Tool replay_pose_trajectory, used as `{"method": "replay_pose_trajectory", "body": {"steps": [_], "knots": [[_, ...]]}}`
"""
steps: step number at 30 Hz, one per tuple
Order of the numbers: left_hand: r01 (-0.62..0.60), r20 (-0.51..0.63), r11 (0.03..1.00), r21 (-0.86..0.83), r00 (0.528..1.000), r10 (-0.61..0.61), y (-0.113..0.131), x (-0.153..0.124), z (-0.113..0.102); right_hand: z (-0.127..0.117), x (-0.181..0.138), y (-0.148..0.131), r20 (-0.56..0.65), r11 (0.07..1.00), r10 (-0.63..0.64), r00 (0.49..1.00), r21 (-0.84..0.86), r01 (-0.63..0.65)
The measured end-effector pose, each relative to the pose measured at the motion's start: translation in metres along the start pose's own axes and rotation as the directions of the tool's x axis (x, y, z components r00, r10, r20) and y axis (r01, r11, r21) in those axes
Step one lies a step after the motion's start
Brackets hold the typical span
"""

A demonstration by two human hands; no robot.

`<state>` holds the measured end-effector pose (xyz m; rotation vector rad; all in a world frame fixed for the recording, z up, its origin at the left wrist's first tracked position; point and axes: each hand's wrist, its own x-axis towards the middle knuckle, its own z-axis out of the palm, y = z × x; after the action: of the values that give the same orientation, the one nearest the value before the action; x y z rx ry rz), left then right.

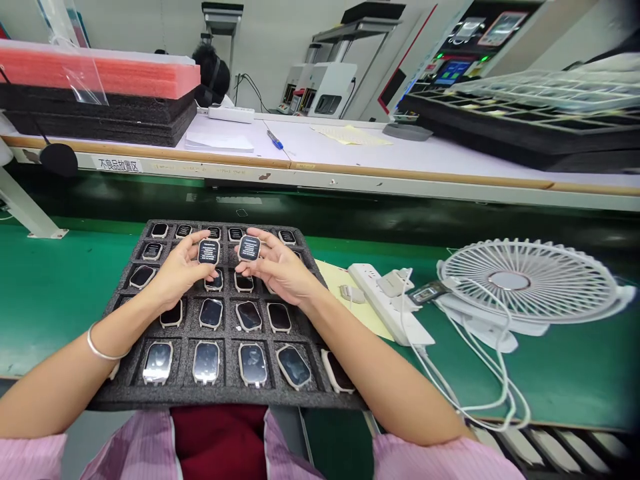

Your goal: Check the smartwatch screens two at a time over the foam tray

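Observation:
My left hand pinches a strapless smartwatch by its edges, its lit screen showing lines of white text. Held the same way in my right hand is a second smartwatch, also lit with text. Both are raised side by side over a dark foam tray. Single watch bodies lie in the tray's square pockets, such as one in the front row. Some in the back rows show text, like the watch at the left; the nearer screens look dark. My forearms hide part of the tray.
Right of the tray lie a white power strip with plugs and cables, a yellow sheet and a white fan. A shelf crosses behind, bearing red and black foam, a blue pen and stacked trays.

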<state>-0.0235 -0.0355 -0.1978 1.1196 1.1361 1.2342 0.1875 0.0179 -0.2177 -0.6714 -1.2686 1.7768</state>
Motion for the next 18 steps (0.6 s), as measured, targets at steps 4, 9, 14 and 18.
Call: {"method": "replay_pose_trajectory", "body": {"steps": [4,9,14,18], "knots": [[-0.040,0.092,0.995,0.092,0.995,0.032,0.018,0.005,-0.010,-0.011,0.006,-0.021,-0.038,0.987,-0.076,0.996,-0.146,0.070],[-0.245,0.194,0.743,0.622,0.968,0.157,0.018,0.040,-0.028,-0.026,0.028,-0.023,0.028,0.739,-0.085,0.996,-0.669,0.082],[-0.263,0.237,0.298,0.917,0.964,0.120,-0.008,0.070,-0.032,-0.018,0.048,-0.002,0.070,0.149,-0.118,0.991,-0.985,0.088],[-0.241,0.231,0.214,0.947,0.970,0.072,-0.014,0.072,-0.033,-0.011,0.054,0.009,0.076,0.046,-0.109,0.991,-0.996,0.081]]}}
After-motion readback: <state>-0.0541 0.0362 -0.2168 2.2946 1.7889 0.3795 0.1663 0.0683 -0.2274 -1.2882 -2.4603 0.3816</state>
